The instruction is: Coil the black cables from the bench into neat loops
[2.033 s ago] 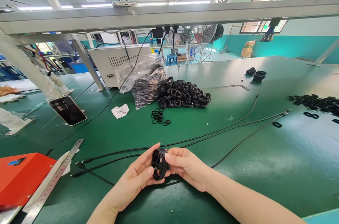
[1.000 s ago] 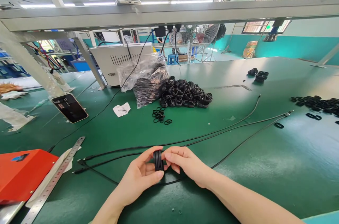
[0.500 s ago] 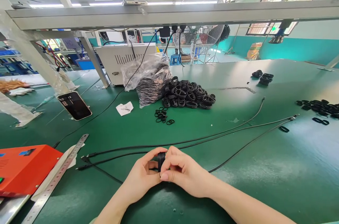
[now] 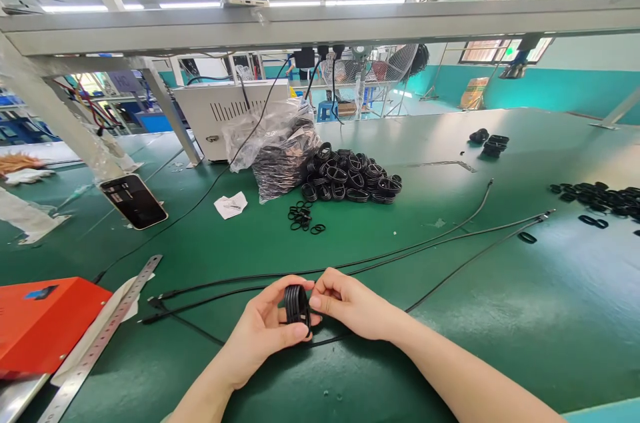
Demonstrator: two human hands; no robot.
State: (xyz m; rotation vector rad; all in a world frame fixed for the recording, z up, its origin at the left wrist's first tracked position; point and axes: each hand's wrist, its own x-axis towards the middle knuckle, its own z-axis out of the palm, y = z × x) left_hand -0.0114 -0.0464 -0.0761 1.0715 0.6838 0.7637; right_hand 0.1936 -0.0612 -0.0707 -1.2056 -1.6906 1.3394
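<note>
My left hand holds a small coil of black cable upright, with the thumb on its lower edge and the fingers behind and over it. The coil's round opening faces right. Just to its right is my right hand, thumb and forefinger pinched together at the coil's edge. What lies between those fingertips is too small to make out. Several long black cables stretch across the green table beneath and beyond both hands. Small black rings lie loose farther back.
A pile of coiled black cables sits beside a clear plastic bag. At left are a red machine, a steel ruler and a phone. More black oval pieces lie at right. A metal beam crosses above.
The coil has turned so its opening shows, and my left thumb now rests on its lower edge. My right hand has drawn back slightly to the right. The view has shifted a little.
</note>
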